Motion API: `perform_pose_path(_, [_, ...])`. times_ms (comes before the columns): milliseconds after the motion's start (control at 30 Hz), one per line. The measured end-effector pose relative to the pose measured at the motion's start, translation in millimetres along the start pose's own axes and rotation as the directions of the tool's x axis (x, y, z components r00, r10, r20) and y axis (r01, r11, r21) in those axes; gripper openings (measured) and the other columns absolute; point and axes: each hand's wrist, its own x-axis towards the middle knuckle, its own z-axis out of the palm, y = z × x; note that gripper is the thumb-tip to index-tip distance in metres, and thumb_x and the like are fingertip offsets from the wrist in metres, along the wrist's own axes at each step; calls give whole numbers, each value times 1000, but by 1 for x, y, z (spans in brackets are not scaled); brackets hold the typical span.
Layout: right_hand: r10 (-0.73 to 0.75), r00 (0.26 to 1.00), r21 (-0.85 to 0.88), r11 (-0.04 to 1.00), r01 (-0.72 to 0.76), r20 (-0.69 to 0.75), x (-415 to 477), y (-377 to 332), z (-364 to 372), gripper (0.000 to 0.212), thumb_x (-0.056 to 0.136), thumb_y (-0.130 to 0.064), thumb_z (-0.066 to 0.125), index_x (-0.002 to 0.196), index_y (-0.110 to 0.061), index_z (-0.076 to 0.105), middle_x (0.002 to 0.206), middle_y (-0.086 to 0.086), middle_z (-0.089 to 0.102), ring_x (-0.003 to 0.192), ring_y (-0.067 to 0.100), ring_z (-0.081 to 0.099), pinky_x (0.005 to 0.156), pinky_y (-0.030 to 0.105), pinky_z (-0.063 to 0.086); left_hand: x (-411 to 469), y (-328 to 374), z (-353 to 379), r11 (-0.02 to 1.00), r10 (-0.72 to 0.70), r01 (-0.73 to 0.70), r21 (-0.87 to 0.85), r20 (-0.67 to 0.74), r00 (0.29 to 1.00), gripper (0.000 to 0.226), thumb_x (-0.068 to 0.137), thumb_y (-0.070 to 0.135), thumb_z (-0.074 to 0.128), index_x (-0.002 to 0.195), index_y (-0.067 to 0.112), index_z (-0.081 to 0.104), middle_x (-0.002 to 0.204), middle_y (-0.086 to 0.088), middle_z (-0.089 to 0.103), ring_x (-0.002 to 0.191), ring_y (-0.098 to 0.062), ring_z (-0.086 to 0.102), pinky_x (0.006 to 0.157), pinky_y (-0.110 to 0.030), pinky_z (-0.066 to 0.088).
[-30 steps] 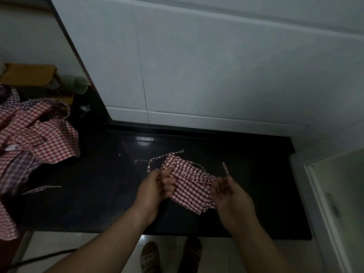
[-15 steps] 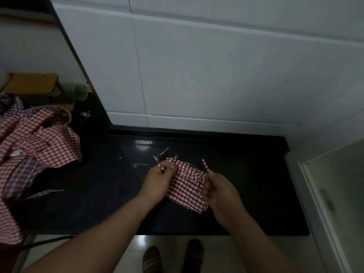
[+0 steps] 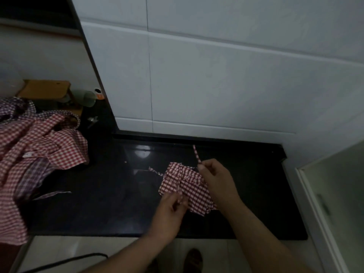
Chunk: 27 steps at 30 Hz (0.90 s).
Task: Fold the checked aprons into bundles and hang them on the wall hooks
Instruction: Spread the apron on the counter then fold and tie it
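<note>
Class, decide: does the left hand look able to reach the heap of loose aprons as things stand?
Probably yes: only bare counter lies between the left hand and the heap. But it is pinching the folded apron and would need to let go first.

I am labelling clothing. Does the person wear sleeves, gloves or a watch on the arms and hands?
No. The left hand and right hand are ungloved. The left forearm and right forearm are bare to the frame edge: no sleeve, watch or bracelet shows. Rings: too dim to judge.
</note>
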Motion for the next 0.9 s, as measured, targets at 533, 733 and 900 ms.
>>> perform_pose_path(533, [314, 947, 299, 912, -280, -69, 38, 40, 37, 22, 104, -18, 47, 98, -2, 60, 92, 12, 66, 82, 21, 61, 76, 39, 49, 69, 17, 27, -30, -606, 157, -987, 143, 783, 50, 109, 37, 31, 122, 4, 67, 124, -24, 67, 113, -41, 62, 107, -54, 43])
perform_pose_path(733, [181, 980, 305, 941, -149, -79, 60, 12, 32, 18, 98, -13, 47, 83, -6, 55, 74, 3, 54, 67, 9, 50, 68, 35, 40, 85, 34, 18, 218, -423, 430, -876, 313, 851, 51, 107, 44, 42, 133, 9, 68, 136, -20, 67, 125, -39, 63, 110, -56, 45])
perform_pose_path(900, [142, 986, 306, 945, -111, -81, 62, 15, 31, 22, 100, -11, 47, 78, -9, 51, 72, 3, 50, 65, 9, 46, 65, 35, 38, 76, 45, 6, 345, -391, 650, -678, 525, 756, 51, 102, 44, 51, 124, 4, 73, 131, -26, 67, 125, -47, 60, 108, -70, 40])
